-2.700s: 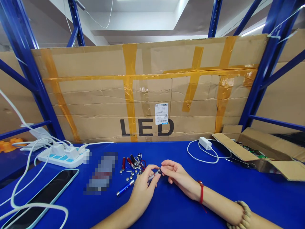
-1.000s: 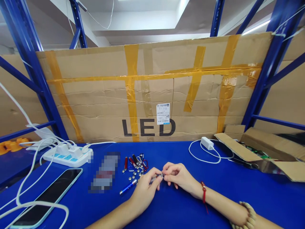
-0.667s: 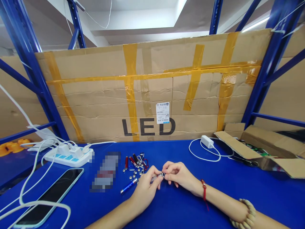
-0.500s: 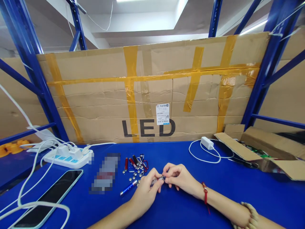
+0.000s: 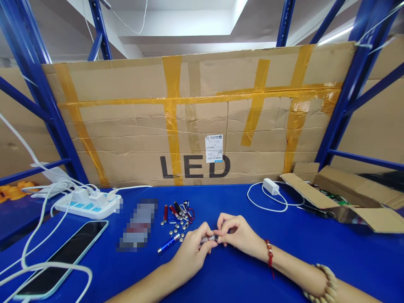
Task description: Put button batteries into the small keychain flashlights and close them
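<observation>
A small grey mini flashlight tube (image 5: 206, 239) lies nearly level between the thumb and fingers of my left hand (image 5: 190, 251), which is closed around it. At the tube's right end, my right hand (image 5: 240, 236) is closed in a pinch, fingertips touching or almost touching that end. What the right fingertips hold, if anything, is hidden. Left of my left hand lies a blue mini flashlight (image 5: 168, 244) with a silver end. Beyond it are several loose button cells (image 5: 177, 226), a red flashlight tube (image 5: 166, 213), a black tube (image 5: 177, 207) and a red carabiner clip (image 5: 191, 215).
On the left are a phone (image 5: 63, 256) crossed by white cables, a white power strip (image 5: 90, 206) and a pixelated flat item (image 5: 138, 225). A white adapter (image 5: 270, 186) with cable and an open cardboard box (image 5: 350, 210) sit at right. A cardboard wall (image 5: 132, 147) closes the back.
The view has shifted slightly. More of the grey tube shows between my fingers, and its right end is tilted a little differently. Both hands stay together in nearly the same place.
</observation>
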### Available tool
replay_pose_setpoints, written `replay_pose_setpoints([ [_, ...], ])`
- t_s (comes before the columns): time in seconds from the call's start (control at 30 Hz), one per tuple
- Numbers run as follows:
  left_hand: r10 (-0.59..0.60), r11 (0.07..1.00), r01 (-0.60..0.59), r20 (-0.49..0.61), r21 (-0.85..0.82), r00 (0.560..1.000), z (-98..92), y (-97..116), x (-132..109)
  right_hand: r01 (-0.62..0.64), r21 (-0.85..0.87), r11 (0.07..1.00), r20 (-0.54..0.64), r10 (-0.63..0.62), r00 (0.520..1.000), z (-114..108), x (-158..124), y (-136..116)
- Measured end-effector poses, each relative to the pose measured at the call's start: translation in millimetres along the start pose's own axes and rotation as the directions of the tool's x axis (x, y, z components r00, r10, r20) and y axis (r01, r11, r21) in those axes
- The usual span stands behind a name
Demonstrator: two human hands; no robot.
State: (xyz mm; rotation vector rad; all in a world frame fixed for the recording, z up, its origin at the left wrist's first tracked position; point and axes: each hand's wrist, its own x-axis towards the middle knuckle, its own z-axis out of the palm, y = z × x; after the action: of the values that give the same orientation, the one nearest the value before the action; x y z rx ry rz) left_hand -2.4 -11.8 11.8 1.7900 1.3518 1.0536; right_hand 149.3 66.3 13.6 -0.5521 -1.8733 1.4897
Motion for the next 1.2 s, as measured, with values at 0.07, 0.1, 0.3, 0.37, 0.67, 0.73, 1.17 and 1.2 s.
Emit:
replay_pose_setpoints([
  [0.07,-0.013,1.0,0.013,0.003,-0.011,1.0,0.7,0.0,-0.1,0.015,0.017,1.0,-0.009,-0.015,1.0,0.3,0.0,1.4],
  [0.1,-0.02,1.0,0.02,0.005,-0.019,1.0,0.9,0.2,-0.2,0.018,0.018,1.0,-0.014,-0.018,1.0,0.5,0.0,1.9],
  [0.3,0.026,0.998,-0.024,-0.031,0.05,0.999,1.0,0.4,-1.8,0.052,-0.021,0.998,-0.042,-0.053,0.998,2.4,-1.3,-0.4],
  [0.37,0.073,0.991,-0.066,-0.064,0.116,0.995,1.0,-1.1,-2.7,0.052,-0.021,0.998,-0.043,-0.053,0.998,3.3,-1.9,-2.1],
  [0.67,0.189,0.939,-0.143,-0.121,0.313,0.975,1.2,-7.4,-3.3,-0.034,0.072,0.997,-0.025,0.036,0.999,6.3,-2.5,-3.5],
  [0.73,0.186,0.936,-0.136,-0.126,0.323,0.974,1.2,-7.8,-3.0,-0.049,0.08,0.996,-0.025,0.051,0.998,6.8,-2.4,-4.7],
  [1.17,0.113,0.967,-0.079,-0.131,0.24,0.985,0.0,0.7,-2.4,-0.18,0.017,0.983,0.018,0.18,0.983,4.7,0.5,-6.5],
  [1.2,0.136,0.961,-0.098,-0.133,0.258,0.982,-0.5,2.0,-2.2,-0.192,0.018,0.981,0.022,0.192,0.981,4.8,0.7,-6.7],
])
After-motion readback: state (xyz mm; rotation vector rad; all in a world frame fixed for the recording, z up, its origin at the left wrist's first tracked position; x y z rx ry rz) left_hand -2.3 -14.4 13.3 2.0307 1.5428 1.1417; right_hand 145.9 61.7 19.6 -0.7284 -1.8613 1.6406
